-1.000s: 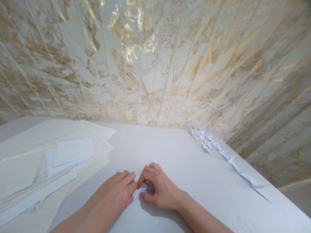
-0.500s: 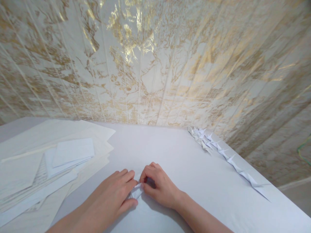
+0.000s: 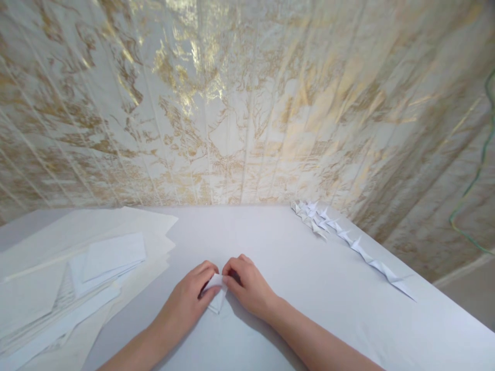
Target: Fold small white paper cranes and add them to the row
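Note:
A small folded piece of white paper [image 3: 218, 299] is between my two hands, just above or on the white table, near the front middle. My left hand [image 3: 195, 288] pinches its left side, thumb in front and fingers behind. The fingertips of my right hand [image 3: 245, 283] are closed on its upper right corner. The paper's lower end points toward me and shows layered folds. My fingers hide part of its upper edge.
On the left of the table [image 3: 240, 232] lie large pale sheets [image 3: 154, 226] with smaller white paper pieces [image 3: 116, 255] on top. Several folded paper cranes [image 3: 344, 235] line the right edge. Behind stands a gold-patterned curtain [image 3: 232, 103]; a green cord [image 3: 474, 185] hangs at right.
My left hand has gone from lying flattened over the paper to pinching it, and more of the paper shows. My right hand stays at its upper right. The camera view has shifted slightly.

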Demonstrator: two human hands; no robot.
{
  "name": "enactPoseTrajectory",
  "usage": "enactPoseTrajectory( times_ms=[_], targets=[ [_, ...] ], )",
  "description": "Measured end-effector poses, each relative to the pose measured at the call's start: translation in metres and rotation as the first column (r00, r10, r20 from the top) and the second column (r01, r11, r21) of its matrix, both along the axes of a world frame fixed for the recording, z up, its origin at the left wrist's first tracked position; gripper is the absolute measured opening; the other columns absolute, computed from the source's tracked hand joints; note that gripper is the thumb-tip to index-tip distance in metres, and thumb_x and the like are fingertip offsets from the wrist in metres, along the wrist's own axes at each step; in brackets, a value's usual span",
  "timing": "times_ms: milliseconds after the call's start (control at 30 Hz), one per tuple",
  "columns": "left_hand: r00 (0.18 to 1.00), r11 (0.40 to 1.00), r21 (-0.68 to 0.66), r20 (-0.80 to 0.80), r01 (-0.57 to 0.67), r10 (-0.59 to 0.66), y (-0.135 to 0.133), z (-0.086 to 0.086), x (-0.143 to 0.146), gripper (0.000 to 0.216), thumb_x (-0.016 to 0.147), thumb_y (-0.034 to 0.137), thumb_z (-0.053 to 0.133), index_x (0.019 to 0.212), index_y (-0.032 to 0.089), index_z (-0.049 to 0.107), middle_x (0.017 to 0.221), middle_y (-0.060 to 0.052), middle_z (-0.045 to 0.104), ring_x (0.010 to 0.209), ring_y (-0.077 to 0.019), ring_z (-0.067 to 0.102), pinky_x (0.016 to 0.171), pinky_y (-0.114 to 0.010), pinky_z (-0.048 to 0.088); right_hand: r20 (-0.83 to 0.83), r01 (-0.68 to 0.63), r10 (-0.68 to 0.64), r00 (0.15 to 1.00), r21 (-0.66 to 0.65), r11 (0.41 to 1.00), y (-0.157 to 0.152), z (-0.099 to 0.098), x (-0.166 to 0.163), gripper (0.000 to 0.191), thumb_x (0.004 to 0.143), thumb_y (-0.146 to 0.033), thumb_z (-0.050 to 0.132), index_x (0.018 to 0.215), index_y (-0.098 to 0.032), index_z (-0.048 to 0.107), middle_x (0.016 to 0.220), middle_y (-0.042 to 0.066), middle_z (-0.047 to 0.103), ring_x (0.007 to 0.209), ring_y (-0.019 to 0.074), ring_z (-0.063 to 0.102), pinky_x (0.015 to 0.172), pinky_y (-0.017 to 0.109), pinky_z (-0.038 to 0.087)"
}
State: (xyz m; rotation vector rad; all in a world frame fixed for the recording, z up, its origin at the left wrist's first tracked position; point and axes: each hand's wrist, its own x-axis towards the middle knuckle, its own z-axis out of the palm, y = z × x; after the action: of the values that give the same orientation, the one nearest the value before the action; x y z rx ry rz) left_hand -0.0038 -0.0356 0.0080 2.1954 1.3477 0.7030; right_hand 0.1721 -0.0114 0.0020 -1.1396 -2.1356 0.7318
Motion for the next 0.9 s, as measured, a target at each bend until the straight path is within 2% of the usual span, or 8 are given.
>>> enactPoseTrajectory(
  times_ms=[100,200,367,467,567,633,733,900],
  targets=[
    [1.000,0.999,0.029,0.008,-0.020,0.020,0.007,0.001,0.009,0.014,0.088,0.019,0.045,0.080,0.023,0.056,0.088,-0.001,0.061,0.085,-0.0193,0.062,0.079,-0.032,0.051,-0.034,0.099,-0.099,0.994,-0.028,0.995,0.008,0.001,0.006,0.020,0.083,-0.001,0.054,0.082,-0.018,0.065,0.075,0.000,0.061,0.083,0.0171,0.054,0.077,0.028,0.041],
    [1.000,0.997,0.080,-0.008,-0.021,0.022,0.014,0.000,0.020,0.016,0.088,0.017,0.043,0.080,0.022,0.056,0.087,-0.002,0.061,0.084,-0.0198,0.062,0.079,-0.033,0.051,-0.030,0.128,-0.129,0.991,-0.021,0.992,0.018,0.001,0.017,0.025,0.078,0.002,0.054,0.080,-0.018,0.069,0.076,0.001,0.066,0.086,0.0180,0.055,0.080,0.029,0.042],
    [0.999,0.991,0.129,-0.043,-0.022,0.027,0.019,-0.003,0.030,0.018,0.090,0.018,0.040,0.080,0.023,0.054,0.086,-0.003,0.061,0.084,-0.0213,0.063,0.078,-0.035,0.051,0.019,0.053,-0.053,0.998,-0.024,0.998,0.035,0.000,0.026,0.023,0.073,0.000,0.062,0.071,-0.019,0.074,0.075,-0.001,0.070,0.082,0.0169,0.058,0.087,0.031,0.041],
    [0.997,0.990,0.132,-0.059,-0.046,0.054,0.019,-0.003,0.031,0.018,0.091,0.020,0.038,0.081,0.023,0.052,0.083,-0.002,0.061,0.081,-0.0221,0.064,0.076,-0.035,0.050,0.041,-0.012,0.014,0.999,-0.054,0.998,0.043,0.001,0.027,0.019,0.069,-0.002,0.068,0.068,-0.020,0.074,0.069,-0.003,0.068,0.074,0.0149,0.060,0.082,0.028,0.044],
    [0.994,0.990,0.116,-0.070,-0.076,0.084,0.020,-0.003,0.030,0.017,0.091,0.019,0.038,0.082,0.023,0.052,0.080,-0.001,0.061,0.078,-0.0216,0.065,0.071,-0.033,0.050,0.047,-0.038,0.041,0.998,-0.069,0.997,0.044,0.002,0.028,0.018,0.068,-0.002,0.071,0.073,-0.019,0.074,0.071,-0.002,0.069,0.077,0.0167,0.060,0.080,0.029,0.045],
    [0.993,0.991,0.099,-0.074,-0.086,0.093,0.021,-0.002,0.030,0.017,0.091,0.019,0.038,0.081,0.024,0.051,0.078,-0.001,0.062,0.075,-0.0208,0.065,0.069,-0.032,0.050,0.040,-0.031,0.034,0.999,-0.064,0.997,0.042,0.002,0.030,0.018,0.073,-0.003,0.067,0.078,-0.018,0.075,0.078,0.000,0.070,0.087,0.0190,0.059,0.085,0.032,0.043],
    [0.994,0.994,0.069,-0.069,-0.085,0.090,0.025,-0.004,0.029,0.016,0.090,0.020,0.039,0.081,0.023,0.052,0.079,0.000,0.063,0.073,-0.0199,0.064,0.069,-0.030,0.048,0.026,-0.050,0.052,0.998,-0.078,0.996,0.038,0.001,0.031,0.018,0.080,-0.004,0.064,0.078,-0.019,0.074,0.079,-0.001,0.070,0.087,0.0172,0.059,0.090,0.033,0.040],
    [0.993,0.991,-0.069,-0.013,-0.117,0.117,0.032,-0.007,0.026,0.016,0.088,0.027,0.041,0.079,0.023,0.054,0.075,0.001,0.064,0.069,-0.0199,0.061,0.066,-0.029,0.044,0.054,0.025,-0.019,0.998,-0.121,0.992,0.034,0.004,0.027,0.011,0.074,-0.008,0.074,0.076,-0.018,0.070,0.080,-0.001,0.067,0.089,0.0195,0.055,0.086,0.032,0.038]
  ],
)
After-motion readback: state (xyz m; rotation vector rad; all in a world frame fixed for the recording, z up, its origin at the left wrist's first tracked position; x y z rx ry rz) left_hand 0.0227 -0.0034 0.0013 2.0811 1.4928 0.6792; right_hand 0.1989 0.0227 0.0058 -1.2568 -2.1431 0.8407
